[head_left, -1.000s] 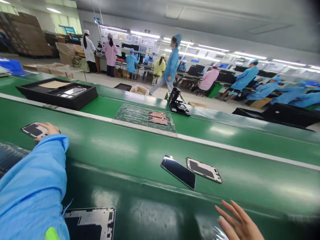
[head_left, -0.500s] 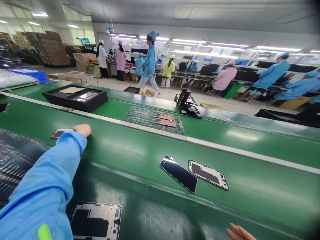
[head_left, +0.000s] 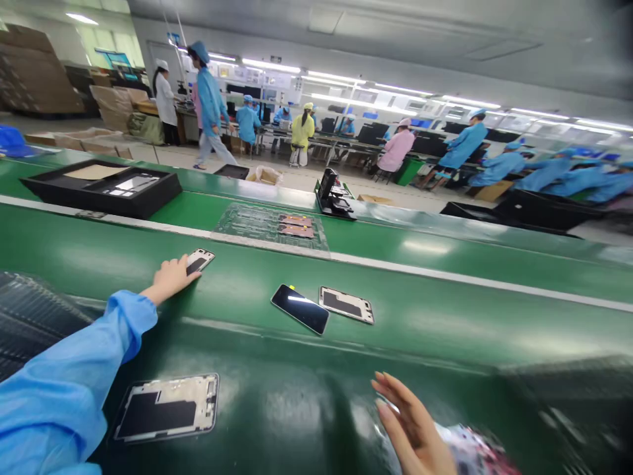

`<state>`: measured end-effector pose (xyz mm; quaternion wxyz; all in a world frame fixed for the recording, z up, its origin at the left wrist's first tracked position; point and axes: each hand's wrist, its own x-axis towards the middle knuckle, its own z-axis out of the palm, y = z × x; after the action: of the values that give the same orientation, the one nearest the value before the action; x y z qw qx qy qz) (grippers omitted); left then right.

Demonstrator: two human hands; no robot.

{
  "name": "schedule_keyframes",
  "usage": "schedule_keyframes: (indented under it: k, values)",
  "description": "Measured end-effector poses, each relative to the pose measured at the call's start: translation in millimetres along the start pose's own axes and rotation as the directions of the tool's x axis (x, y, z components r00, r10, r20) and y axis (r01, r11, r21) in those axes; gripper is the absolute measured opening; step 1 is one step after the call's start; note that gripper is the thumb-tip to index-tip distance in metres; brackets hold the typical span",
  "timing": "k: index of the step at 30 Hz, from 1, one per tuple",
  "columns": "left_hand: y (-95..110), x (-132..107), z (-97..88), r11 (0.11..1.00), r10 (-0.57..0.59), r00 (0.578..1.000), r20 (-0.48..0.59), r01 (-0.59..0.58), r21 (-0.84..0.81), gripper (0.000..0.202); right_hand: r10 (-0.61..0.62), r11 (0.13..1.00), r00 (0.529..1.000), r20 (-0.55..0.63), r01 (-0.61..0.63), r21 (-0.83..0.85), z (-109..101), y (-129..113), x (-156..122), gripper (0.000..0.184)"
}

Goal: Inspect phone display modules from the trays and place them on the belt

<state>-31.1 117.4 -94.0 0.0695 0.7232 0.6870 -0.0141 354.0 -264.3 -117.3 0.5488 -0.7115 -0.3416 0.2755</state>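
Note:
On the green belt at left, my left hand [head_left: 172, 278] is closed around the near end of a phone frame [head_left: 202, 260], a pale metal panel with a black patch. Low at the right, my right hand [head_left: 415, 422] has its fingers stretched and slightly curved, thumb apart, with no object visible in it. Between the hands lie a dark-screened phone display [head_left: 300, 309] with a yellow tab and, close to its right, a second phone frame [head_left: 347, 305]. Another phone frame [head_left: 165, 407] rests on the nearer green surface, below my left forearm.
Across the white strip [head_left: 420, 272] stand a black tray [head_left: 148, 201], a clear plastic tray [head_left: 247, 221] with brownish parts, and a black device [head_left: 332, 198]. Stacked clear trays [head_left: 34, 323] are at left. A dark blurred stack [head_left: 578, 402] is at right. Co-workers are in the background.
The view has turned right. My left hand has carried the phone frame rightward along the belt, now gripping it from the left. My right hand has come further into view.

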Motion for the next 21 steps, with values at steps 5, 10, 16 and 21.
schedule_keyframes:
  k: [5, 10, 16, 21]
  values:
    - [27, -54, -12.1, 0.947, 0.303, 0.953, 0.022, -0.299, -0.118, 0.085, 0.001, 0.999, 0.999, 0.038, -0.003, 0.04, 12, -7, -11, 0.052]
    - [90, -147, 13.3, 0.609, 0.777, 0.63, -0.013, -0.756, -0.241, 0.074, -0.007, 0.995, 0.994, 0.109, -0.004, 0.1, 30, -8, -18, 0.047]
    - [141, -221, 44.5, 0.401, 0.916, 0.401, 0.029, -0.908, -0.122, 0.073, -0.039, 0.999, 0.992, 0.121, 0.035, 0.031, 33, 18, -5, 0.058]
    - [98, -202, -36.8, 0.652, 0.758, 0.652, -0.026, -0.758, 0.017, 0.035, -0.062, 0.979, 0.996, 0.065, 0.073, -0.192, 23, 49, 8, 0.061]
